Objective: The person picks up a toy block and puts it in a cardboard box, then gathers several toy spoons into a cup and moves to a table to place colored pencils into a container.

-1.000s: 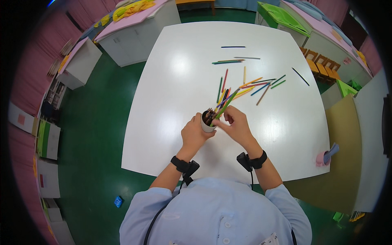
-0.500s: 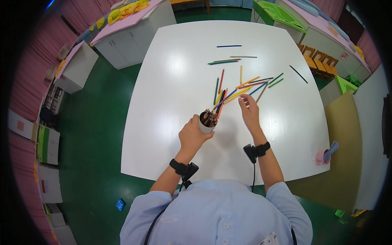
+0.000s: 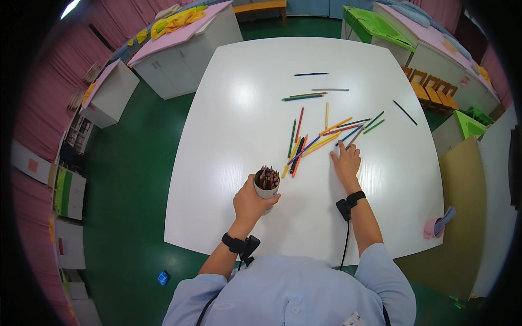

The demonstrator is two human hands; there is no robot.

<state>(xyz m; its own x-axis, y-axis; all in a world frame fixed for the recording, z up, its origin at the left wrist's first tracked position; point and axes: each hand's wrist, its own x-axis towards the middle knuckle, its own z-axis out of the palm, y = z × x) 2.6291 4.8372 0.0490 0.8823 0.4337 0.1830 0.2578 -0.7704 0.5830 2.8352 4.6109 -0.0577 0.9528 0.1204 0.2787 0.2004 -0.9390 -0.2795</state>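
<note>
Left hand (image 3: 251, 202) wrapped around a white cup (image 3: 266, 189), fingers closed on its wall, thumb across the front. Cup upright on the white table (image 3: 239, 119), near the front edge, packed full of coloured pencils standing with tips up. Exact count of pencils in the cup not readable.

Right hand (image 3: 346, 162) flat on the table, palm down, fingers stretched and released, holding nothing. Fingertips touching the near end of the loose pencils (image 3: 321, 138), at a blue one and a grey one; whether any pencil is pinched under the fingers, cannot tell.

Loose pencils scattered past the cup, toward the middle of the table: a crossed heap of orange, yellow, red, purple, green and black ones between cup and right hand, reaching close to the cup rim. Farther out, a green pair (image 3: 304, 96), a grey one (image 3: 330, 89), a dark blue one (image 3: 311, 74), lying apart. One black pencil (image 3: 405, 112) alone to the right.

Black wrist bands on both wrists, with a cable on the right one. Pink cup (image 3: 433, 228) on the brown surface at the right, something blue-grey sticking out of it.
</note>
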